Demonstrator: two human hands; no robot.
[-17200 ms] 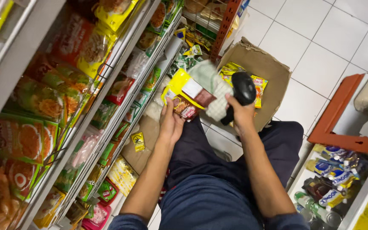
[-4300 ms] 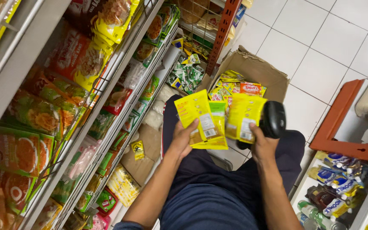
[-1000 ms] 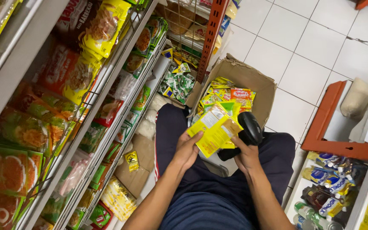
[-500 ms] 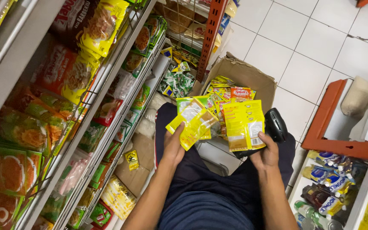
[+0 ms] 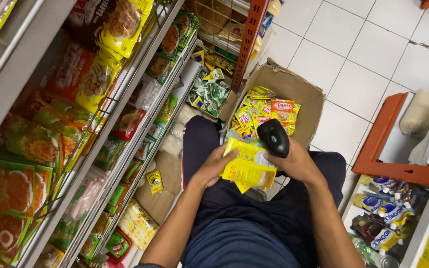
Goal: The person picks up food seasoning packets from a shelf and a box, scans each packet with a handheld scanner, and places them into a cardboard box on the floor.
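My left hand (image 5: 213,167) grips a bunch of yellow sachet packets (image 5: 248,168) over my lap. My right hand (image 5: 298,161) holds a black handheld scanner (image 5: 273,137), its head just above the top edge of the packets and touching or nearly touching them. I am crouched, with dark trousers under both hands. Just beyond my knees sits an open cardboard box (image 5: 304,94) with several yellow and orange packets (image 5: 261,110) inside.
Store shelves (image 5: 125,129) full of snack and seasoning packets run along my left. An orange upright post (image 5: 248,42) stands behind the box. A red-framed rack (image 5: 381,149) with bottles and sachets (image 5: 383,213) is at my right. White tiled floor (image 5: 353,54) lies beyond.
The packets, held spread apart and raised half a second ago, are now gathered in my left hand and lowered. The scanner in my right hand has come over them.
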